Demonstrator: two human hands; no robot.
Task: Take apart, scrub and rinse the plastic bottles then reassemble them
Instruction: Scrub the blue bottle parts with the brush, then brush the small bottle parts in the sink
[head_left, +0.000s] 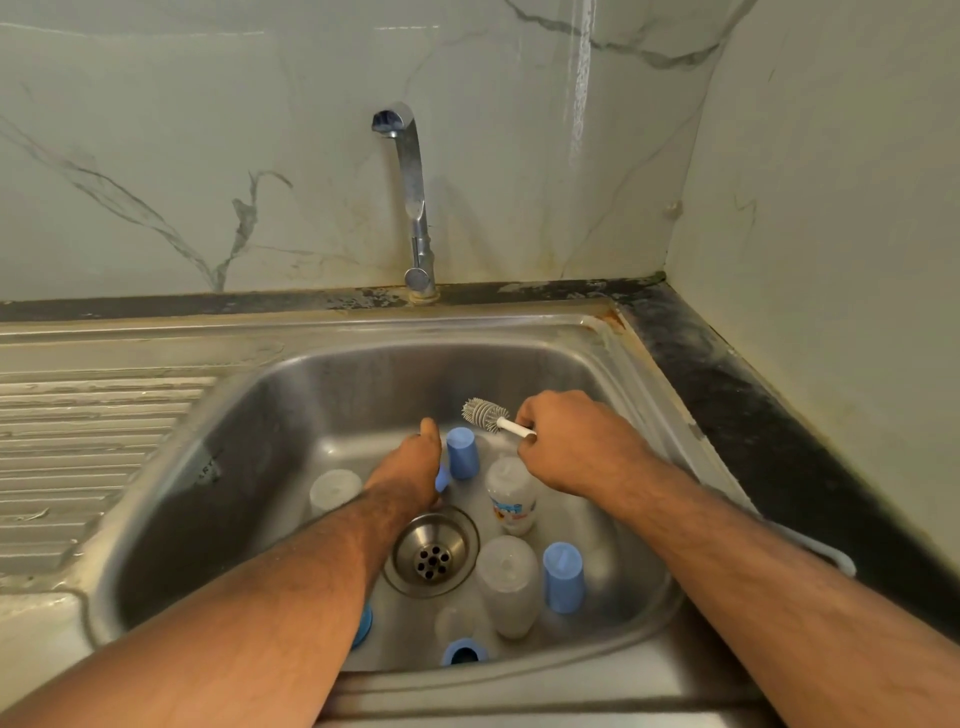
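Translucent plastic bottles (508, 584) lie in my steel sink (291, 395); right hand (574, 447) grips grey silicone brush (485, 414) at twelve o'clock; left hand (410, 467) grip unclear.

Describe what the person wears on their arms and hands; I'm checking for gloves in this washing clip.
Nothing is worn. The left hand and right hand are bare, with no gloves, and no rings or watch show. Both forearms are bare up to the frame edge, with no sleeves in view, and carry visible dark hair.
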